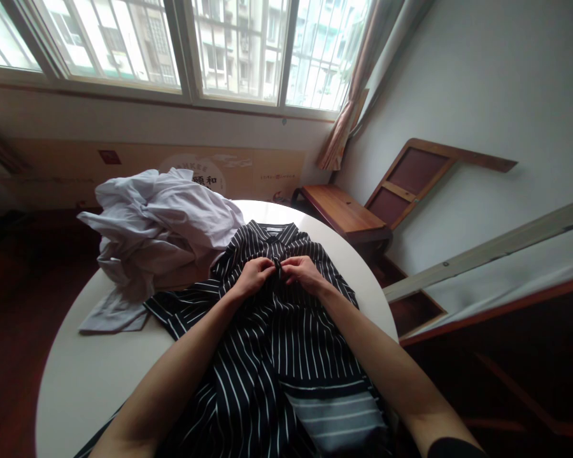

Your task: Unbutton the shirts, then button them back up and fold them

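Note:
A black shirt with white stripes [310, 343] lies spread on a round white table [76, 362], its collar pointing toward the window. My left hand [256, 275] pinches the shirt's front edge a little below the collar. Close beside it on the right, my right hand [303, 273] pinches the same front strip, and a small dark fold of cloth stands up between the fingertips. Any button there is too small to make out. Near my forearms the lower part of the shirt is rumpled, with its paler inner side turned up at the lower right.
A heap of white clothes [157, 222] rests on the table's back left. Behind the table at the right are a wooden stool or bench [339, 207] and a wooden frame with dark panels [410, 172]. Barred windows [239, 51] and a tied curtain [339, 140] line the back.

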`<state>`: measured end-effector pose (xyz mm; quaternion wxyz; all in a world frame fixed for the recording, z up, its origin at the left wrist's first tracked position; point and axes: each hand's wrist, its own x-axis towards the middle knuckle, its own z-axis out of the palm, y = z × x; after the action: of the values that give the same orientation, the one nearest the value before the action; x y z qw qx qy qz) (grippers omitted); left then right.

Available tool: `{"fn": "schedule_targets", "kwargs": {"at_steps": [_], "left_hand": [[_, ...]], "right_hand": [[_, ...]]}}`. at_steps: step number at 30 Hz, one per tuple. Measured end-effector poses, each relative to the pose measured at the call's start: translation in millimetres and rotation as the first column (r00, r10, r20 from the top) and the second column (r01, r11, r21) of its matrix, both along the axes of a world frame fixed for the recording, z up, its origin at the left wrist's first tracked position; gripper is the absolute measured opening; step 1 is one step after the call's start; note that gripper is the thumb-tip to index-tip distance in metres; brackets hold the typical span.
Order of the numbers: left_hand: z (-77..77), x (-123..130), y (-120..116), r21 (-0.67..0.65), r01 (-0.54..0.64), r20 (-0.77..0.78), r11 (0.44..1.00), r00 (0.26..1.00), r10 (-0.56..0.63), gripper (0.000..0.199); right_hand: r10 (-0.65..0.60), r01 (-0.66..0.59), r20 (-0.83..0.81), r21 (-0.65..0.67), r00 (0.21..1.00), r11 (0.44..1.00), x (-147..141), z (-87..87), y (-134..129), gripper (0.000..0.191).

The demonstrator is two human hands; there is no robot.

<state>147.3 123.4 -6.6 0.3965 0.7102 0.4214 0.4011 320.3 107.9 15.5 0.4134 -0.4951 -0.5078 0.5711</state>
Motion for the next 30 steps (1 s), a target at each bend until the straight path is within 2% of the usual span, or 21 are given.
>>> {"fn": "schedule_targets", "kwargs": {"at_steps": [14,17,19,21,23,26,30], "left_hand": [[1.7,-1.6,-1.9,0.013,-0.006,-0.033,1.000,0.999,0.006,0.016],[-1.4,-0.7,-1.0,0.032,-0.021,-0.041,0.999,0.999,0.022,0.018],[-3.2,0.1,-0.6,0.035,-0.036,-0.035,0.999,0.999,0.038,0.020],[-3.1,0.9,-1.3,0.022,-0.055,-0.032,0.998,0.998,0.055,0.022],[-0.9,1.7,-3.5,0.004,-0.052,-0.040,0.999,0.998,0.052,0.025],[2.8,3.3,-7.9,-0.001,-0.082,-0.037,0.997,0.996,0.082,0.029],[2.5,6.7,-10.8,0.007,-0.186,-0.034,0.982,0.982,0.187,0.029]], "right_hand": [[-0.025,0.022,0.035,0.089,0.999,0.996,-4.7,-3.9,-2.5,0.015],[-0.075,0.043,0.156,0.204,0.985,0.978,-8.3,-4.3,-4.2,0.013],[-0.199,0.068,0.325,0.374,0.924,0.925,-13.0,-4.9,-7.1,0.009],[-0.365,0.065,0.467,0.543,0.805,0.838,-18.4,-6.5,-11.1,0.007],[-0.482,0.035,0.533,0.645,0.696,0.763,-23.4,-9.5,-15.4,0.008],[-0.555,-0.038,0.561,0.724,0.614,0.689,-28.4,-16.0,-20.5,0.013],[-0.583,-0.102,0.567,0.762,0.581,0.640,-31.4,-24.2,-23.5,0.018]]}}
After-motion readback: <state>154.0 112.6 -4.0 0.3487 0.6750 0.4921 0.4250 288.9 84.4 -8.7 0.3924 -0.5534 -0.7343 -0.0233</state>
